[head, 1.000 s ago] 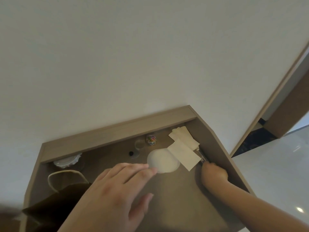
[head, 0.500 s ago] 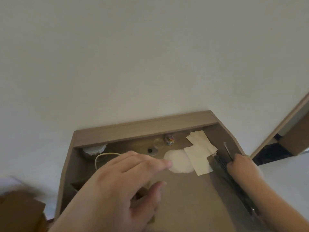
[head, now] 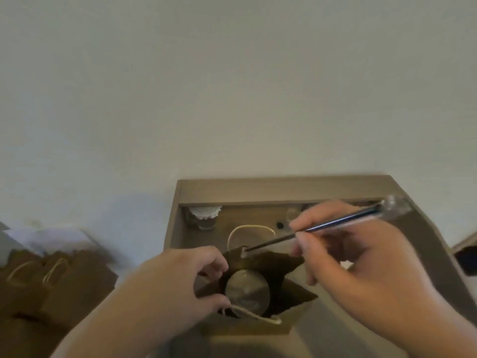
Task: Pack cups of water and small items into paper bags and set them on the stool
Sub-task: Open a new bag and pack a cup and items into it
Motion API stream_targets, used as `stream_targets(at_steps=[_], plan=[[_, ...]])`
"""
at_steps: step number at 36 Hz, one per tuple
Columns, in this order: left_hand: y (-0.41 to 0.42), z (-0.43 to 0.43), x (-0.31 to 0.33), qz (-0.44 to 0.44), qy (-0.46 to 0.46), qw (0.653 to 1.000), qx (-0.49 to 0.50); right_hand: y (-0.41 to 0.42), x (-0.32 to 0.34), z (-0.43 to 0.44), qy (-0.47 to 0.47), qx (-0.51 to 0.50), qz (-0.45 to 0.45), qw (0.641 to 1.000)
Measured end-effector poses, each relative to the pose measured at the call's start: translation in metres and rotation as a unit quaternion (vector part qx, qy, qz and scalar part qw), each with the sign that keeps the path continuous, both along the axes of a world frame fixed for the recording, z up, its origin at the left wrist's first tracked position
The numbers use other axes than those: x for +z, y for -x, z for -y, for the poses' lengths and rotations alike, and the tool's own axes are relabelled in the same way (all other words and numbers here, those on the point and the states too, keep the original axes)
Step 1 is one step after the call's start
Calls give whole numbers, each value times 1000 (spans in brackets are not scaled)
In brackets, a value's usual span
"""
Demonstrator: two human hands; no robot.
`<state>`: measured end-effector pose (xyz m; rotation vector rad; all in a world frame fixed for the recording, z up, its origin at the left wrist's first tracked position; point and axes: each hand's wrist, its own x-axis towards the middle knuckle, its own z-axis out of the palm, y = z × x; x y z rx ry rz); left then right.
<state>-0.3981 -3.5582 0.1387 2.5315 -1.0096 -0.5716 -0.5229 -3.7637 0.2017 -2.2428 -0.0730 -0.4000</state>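
Note:
An open brown paper bag (head: 291, 303) with pale cord handles stands on the wooden desk (head: 284, 189). Inside it a cup of water (head: 247, 290) shows from above. My left hand (head: 178, 285) grips the bag's left rim and holds the mouth open. My right hand (head: 361, 257) pinches a long thin pen (head: 335, 224) with a clear cap, slanted so that its dark tip reaches the bag's far rim.
A jar with a frilly white lid (head: 204, 215) stands at the desk's back left, a small clear cup (head: 291, 215) behind my right hand. Several brown paper bags (head: 51, 282) stand at the left. A white wall rises behind the desk.
My right hand has lifted the pen from the desk's right side and brought it left over the bag. My left hand has taken hold of the bag's rim. The view has swung left.

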Motion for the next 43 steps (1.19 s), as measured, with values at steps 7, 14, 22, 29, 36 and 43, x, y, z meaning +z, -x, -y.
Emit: stream_targets(at_steps=[7, 14, 22, 29, 36, 43], plan=[[-10, -13, -13, 52, 17, 998, 15, -42, -66, 3, 83, 85, -232, 965], [-11, -8, -7, 59, 102, 993, 13, -24, -57, 51, -26, -58, -172, 983], [-3, 20, 13, 114, 183, 976, -2, -2, -135, 151, -97, -335, -225, 910], [-4, 33, 11, 72, 112, 991, 32, 10, -190, 181, -96, -320, -288, 897], [4, 61, 10, 27, 34, 999, 15, -4, -208, 198, -104, -276, -305, 906], [4, 83, 4, -66, -16, 997, -21, -7, -251, 270, -41, -380, -354, 854]])
